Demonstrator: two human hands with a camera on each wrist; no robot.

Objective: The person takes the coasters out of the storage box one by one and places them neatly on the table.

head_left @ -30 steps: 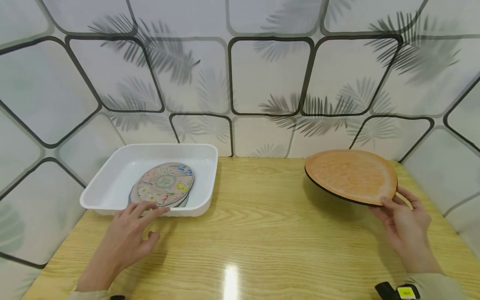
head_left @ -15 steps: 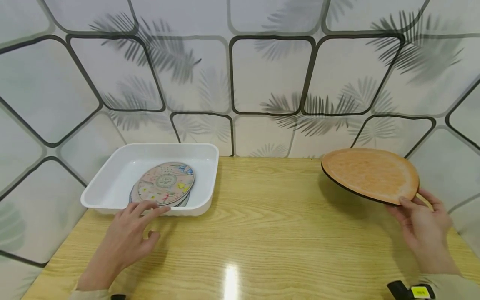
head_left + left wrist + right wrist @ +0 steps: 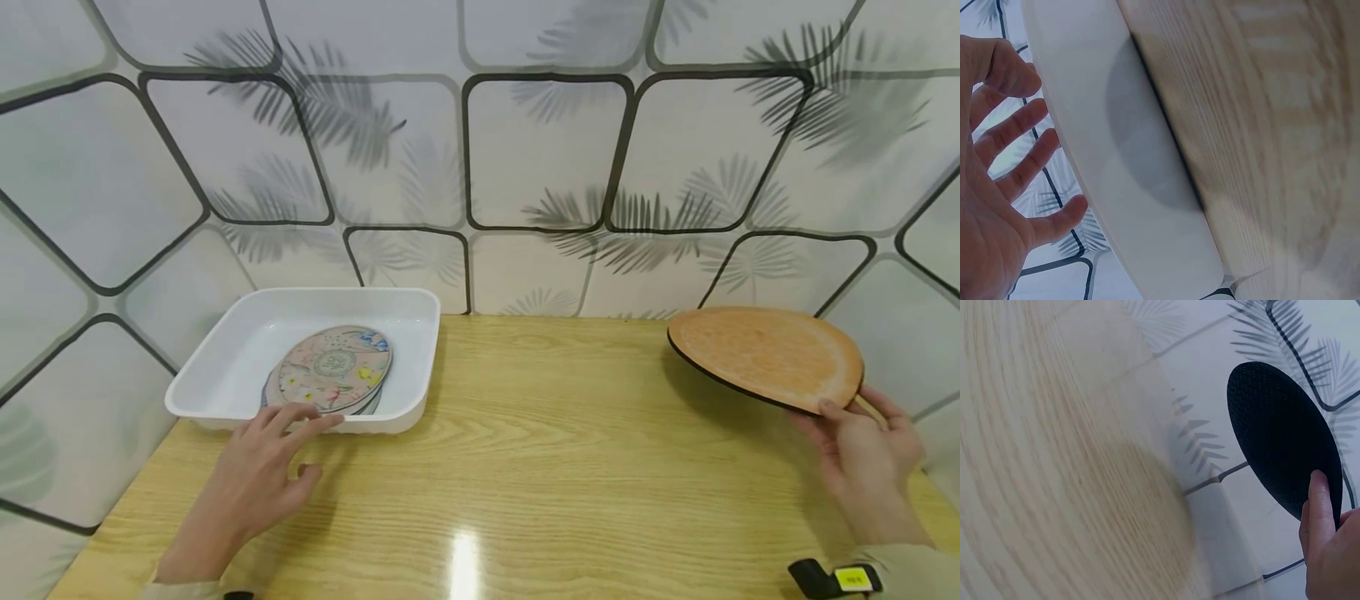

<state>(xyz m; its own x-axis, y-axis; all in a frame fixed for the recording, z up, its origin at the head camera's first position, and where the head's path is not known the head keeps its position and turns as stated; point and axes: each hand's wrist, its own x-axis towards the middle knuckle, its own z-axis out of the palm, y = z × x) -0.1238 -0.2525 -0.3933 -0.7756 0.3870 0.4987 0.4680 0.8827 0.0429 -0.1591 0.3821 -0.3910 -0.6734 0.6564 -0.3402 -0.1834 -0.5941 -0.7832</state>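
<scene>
At the frame's far right, an orange mat (image 3: 772,354) is pinched above the table (image 3: 540,467) by the right hand (image 3: 870,454); at left, a white tray (image 3: 345,297) is touched by the left hand (image 3: 258,475), fingers spread.

Print on patterned disc (image 3: 335,369) and yellow label (image 3: 852,579): unreadable.

Passage over the counter (image 3: 540,450) lies between the white tray (image 3: 412,333) and the raised orange disc (image 3: 768,354); the left hand (image 3: 258,475) obstructs the tray's front, the right hand (image 3: 873,458) the disc's near side; the wall (image 3: 540,150) closes the rear.
</scene>
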